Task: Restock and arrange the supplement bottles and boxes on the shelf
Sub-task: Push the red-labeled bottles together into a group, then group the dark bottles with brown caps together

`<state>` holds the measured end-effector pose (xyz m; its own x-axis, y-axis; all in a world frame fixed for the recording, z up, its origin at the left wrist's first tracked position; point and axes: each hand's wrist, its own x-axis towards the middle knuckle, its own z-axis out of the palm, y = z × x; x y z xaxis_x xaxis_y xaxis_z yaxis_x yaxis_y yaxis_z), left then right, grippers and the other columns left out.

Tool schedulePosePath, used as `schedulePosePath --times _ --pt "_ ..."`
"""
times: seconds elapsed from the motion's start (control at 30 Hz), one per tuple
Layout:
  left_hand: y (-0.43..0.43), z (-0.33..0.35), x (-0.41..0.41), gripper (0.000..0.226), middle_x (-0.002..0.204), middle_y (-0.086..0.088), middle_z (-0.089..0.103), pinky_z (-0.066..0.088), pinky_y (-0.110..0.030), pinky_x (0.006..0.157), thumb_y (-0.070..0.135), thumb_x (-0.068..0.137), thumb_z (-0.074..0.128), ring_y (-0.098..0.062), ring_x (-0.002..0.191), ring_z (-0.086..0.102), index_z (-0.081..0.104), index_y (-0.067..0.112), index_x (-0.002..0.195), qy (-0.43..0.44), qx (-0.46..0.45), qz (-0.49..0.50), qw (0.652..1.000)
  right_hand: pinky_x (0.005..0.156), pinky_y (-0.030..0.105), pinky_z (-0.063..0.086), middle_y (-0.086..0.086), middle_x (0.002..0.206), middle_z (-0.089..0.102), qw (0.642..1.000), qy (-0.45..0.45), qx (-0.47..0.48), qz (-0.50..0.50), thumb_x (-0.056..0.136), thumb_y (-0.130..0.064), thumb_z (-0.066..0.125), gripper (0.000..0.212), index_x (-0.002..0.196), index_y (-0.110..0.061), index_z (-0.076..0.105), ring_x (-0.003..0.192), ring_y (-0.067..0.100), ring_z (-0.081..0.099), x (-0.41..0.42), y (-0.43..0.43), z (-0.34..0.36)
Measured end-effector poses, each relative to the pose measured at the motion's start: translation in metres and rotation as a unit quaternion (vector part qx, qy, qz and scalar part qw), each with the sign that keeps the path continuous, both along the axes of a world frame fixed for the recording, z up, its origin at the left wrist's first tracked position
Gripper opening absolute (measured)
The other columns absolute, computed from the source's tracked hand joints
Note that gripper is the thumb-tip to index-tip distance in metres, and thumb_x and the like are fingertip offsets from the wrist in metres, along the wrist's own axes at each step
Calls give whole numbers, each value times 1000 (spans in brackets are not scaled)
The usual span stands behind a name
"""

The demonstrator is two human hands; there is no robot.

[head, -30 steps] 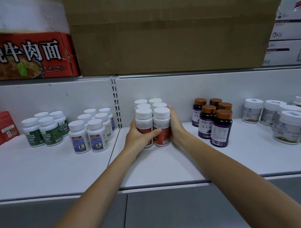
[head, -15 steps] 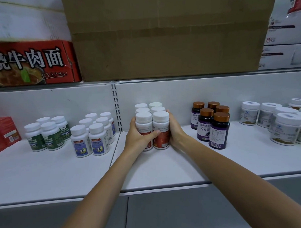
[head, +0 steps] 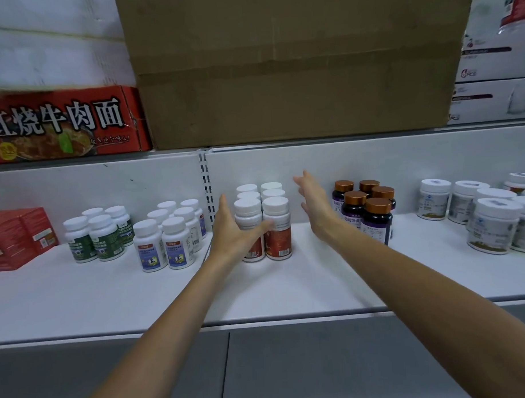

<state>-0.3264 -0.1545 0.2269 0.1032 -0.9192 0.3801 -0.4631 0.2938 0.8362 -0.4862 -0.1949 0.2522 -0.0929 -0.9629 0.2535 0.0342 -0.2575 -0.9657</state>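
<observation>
Brown carton point(head: 295, 63) beside red noodle carton point(head: 62, 125).

Bare left hand point(head: 231, 232) and right hand point(head: 316, 209), long bare forearms point(head: 182, 314).

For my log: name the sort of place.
Likely a shop or pharmacy aisle: white metal shelf, rows of white-capped red-label supplement bottles, copper-capped purple bottles, brown cardboard carton above.

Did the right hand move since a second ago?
Yes. The right hand has let go of the red-label bottles and swung right, toward the purple bottles.
</observation>
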Motion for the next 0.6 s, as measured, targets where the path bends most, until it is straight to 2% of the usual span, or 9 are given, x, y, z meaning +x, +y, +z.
schedulePosePath --times 0.1,0.2,0.3,0.37,0.47,0.6 --pt "18 18 -10 88 156 -2 19 19 -35 115 47 82 64 -19 143 18 15 17 149 3 -77 45 996 118 41 20 -1 156 23 999 25 -35 3 98 -33 43 56 149 -20 24 142 18 25 -14 10 26" --pt "38 33 -35 85 151 -1 29 22 -26 107 54 74 56 -17 138 26 27 18 145 -28 -143 66 987 117 42 25 3 152 33 998 21 -53 0 98 -31 45 52 145 -16 32 139 19 32 -39 23 42" --pt "52 39 -75 80 148 -1 34 25 -23 100 47 77 68 -17 134 32 31 18 142 -51 -171 56 982 114 38 31 5 147 41 997 12 -71 -4 95 -24 52 51 143 -12 38 133 18 39 -72 39 55" --pt "55 34 -104 79 148 -1 33 28 -27 104 42 78 70 -17 134 33 30 19 142 -55 -164 40 984 110 33 34 4 144 43 996 15 -83 4 94 -20 53 50 142 -11 40 128 16 42 -95 49 61" --pt "52 20 -143 87 153 0 27 31 -37 111 47 76 70 -19 139 28 24 23 145 -58 -105 20 993 108 30 32 5 146 41 994 52 -93 3 93 -18 54 51 142 -12 39 134 17 38 -129 60 58" --pt "52 -10 -176 97 157 0 18 25 -33 112 46 74 72 -18 142 21 15 21 148 -35 -6 -11 999 99 25 31 4 150 36 993 88 -70 -17 93 -17 53 56 145 -14 33 136 19 35 -171 63 28"
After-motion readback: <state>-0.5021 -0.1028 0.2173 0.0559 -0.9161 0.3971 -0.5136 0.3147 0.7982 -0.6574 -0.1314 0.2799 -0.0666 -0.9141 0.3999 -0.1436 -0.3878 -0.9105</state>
